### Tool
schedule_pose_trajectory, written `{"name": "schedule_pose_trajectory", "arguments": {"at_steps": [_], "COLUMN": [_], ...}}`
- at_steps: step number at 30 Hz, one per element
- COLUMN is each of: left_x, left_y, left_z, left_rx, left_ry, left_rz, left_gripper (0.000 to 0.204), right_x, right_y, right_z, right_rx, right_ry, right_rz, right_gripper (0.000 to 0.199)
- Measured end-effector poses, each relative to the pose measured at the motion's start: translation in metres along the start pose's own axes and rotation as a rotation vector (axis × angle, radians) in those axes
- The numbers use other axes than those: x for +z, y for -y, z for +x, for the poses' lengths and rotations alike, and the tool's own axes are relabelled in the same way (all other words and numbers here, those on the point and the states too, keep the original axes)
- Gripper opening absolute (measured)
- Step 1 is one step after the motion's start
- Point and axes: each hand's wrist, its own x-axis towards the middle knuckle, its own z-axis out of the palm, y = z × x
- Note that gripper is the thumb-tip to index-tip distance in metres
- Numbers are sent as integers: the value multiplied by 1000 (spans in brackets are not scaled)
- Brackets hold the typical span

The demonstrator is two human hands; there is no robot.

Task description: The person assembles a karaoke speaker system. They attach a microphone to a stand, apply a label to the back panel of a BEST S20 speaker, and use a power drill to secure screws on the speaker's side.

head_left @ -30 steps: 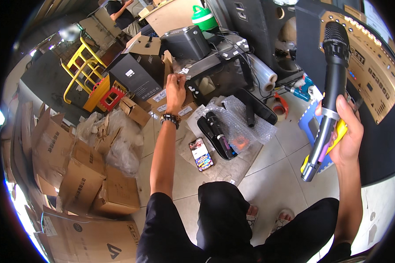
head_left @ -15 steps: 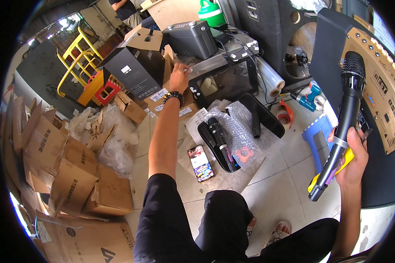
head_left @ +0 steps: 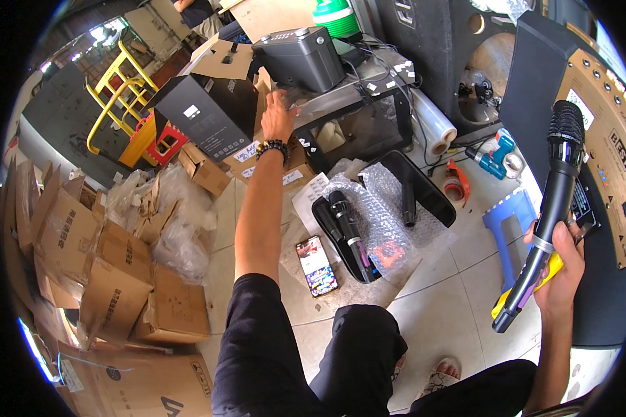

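My right hand (head_left: 560,274) grips a long black microphone (head_left: 546,208) held upright, together with a yellow-handled tool (head_left: 528,288) against the palm. My left hand (head_left: 279,117), with a beaded bracelet on the wrist, is stretched far forward with fingers spread, touching the edge of a cardboard box beside a dark grey device (head_left: 302,59) on a low black stand (head_left: 355,118). On the floor between them lies an open black case (head_left: 351,240) holding another microphone, on bubble wrap (head_left: 389,215).
A phone (head_left: 317,265) lies on the tiles near my knee. Stacked cardboard boxes (head_left: 97,278) crowd the left. A large black speaker cabinet (head_left: 591,139) stands at right, with a blue stool (head_left: 511,222), tape rolls (head_left: 457,186) and a yellow trolley (head_left: 122,104) around.
The view has tilted so everything sits lower and farther right. My left hand has reached farther forward toward the box and grey device. The right hand keeps holding the microphone.
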Motion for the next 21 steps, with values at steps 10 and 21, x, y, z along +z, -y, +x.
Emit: {"name": "schedule_pose_trajectory", "arguments": {"at_steps": [10,21], "left_x": [10,-20], "left_y": [15,-22], "left_z": [-22,-31], "left_rx": [160,53], "left_ry": [-53,-174], "left_rz": [28,-6], "left_gripper": [19,34], "right_x": [-8,1], "right_y": [7,12], "right_z": [-3,-11], "right_rx": [53,91], "right_ry": [118,65], "right_rz": [7,71], "right_gripper": [44,40]}}
